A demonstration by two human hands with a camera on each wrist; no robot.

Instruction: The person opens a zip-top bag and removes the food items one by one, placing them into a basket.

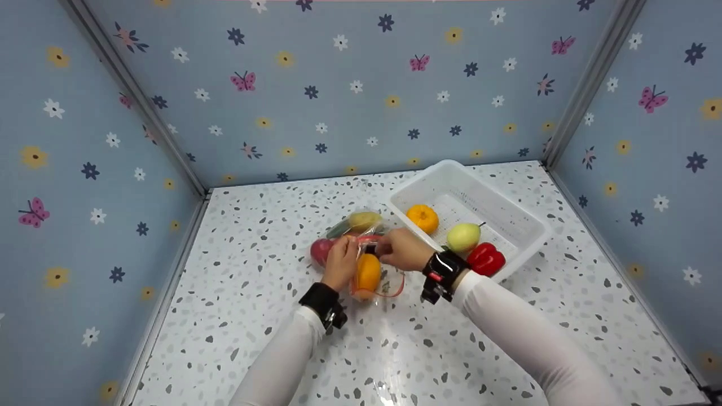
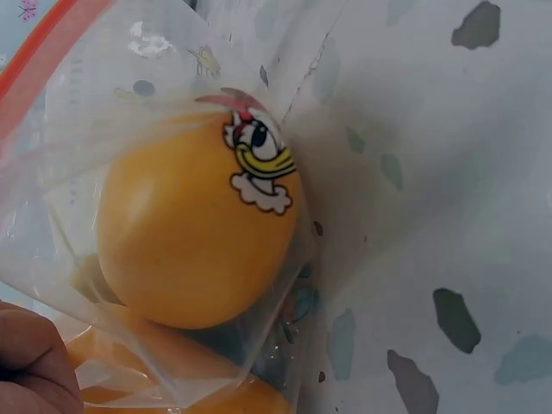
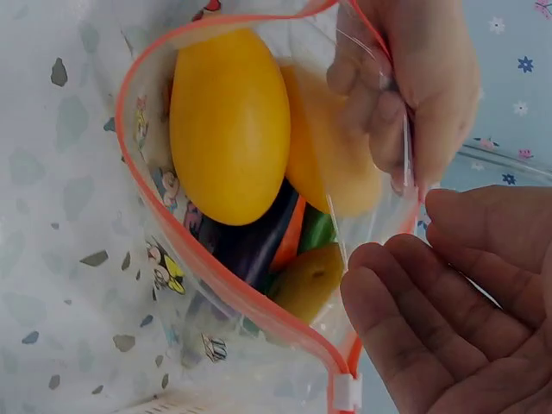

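Note:
A clear zip bag [image 3: 233,274] with an orange-red rim and cartoon prints lies with its mouth wide open. My left hand [image 1: 340,262] grips the rim on one side, fingers curled over the film. Opposite it, my right hand [image 1: 405,250] has its thumb and fingers at the rim, pinching the edge. Inside the bag, a smooth yellow oval fruit [image 3: 229,129] lies on top. Beneath are an orange-yellow fruit [image 3: 332,159], a dark purple eggplant [image 3: 250,246] and a brownish-yellow piece [image 3: 309,285]. A white slider [image 3: 347,391] sits on the rim.
A white plastic basket [image 1: 522,223] stands to the right, close by my right hand. It holds a small orange pumpkin [image 1: 423,219], a yellow-green pear [image 1: 463,237] and a red bell pepper [image 1: 486,259]. A reddish round fruit [image 1: 321,251] shows beside my left hand. Patterned walls enclose the speckled table.

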